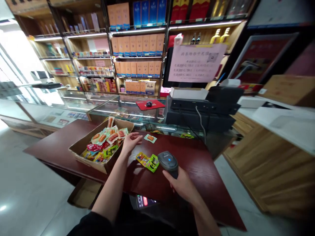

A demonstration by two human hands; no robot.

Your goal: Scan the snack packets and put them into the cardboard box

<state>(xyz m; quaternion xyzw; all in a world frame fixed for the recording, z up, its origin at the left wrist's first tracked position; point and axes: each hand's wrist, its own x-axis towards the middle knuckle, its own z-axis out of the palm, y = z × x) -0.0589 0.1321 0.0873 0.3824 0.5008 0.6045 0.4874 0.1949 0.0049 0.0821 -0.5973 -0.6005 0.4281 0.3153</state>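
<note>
My right hand (183, 183) is wrapped round the handle of a dark grey barcode scanner (167, 161), whose head points forward over the table. A green snack packet (153, 163) and a yellow snack packet (142, 158) lie together just left of the scanner. My left hand (131, 141) hovers beside the right side of a cardboard box (90, 164), fingers stretched out with nothing seen in them. Just right of those fingers, a small clear packet of sausage (150, 138) lies on the table. Sausage packets (113, 137) and other coloured snack packets fill the box.
The dark red table (197, 164) meets a glass display counter (110, 106). On that counter are a mouse (149, 104) on a red mat and a dark till (201, 111) with cables. A lit phone (145, 201) sits below the table's near edge, and an open carton (85, 193) lies underneath.
</note>
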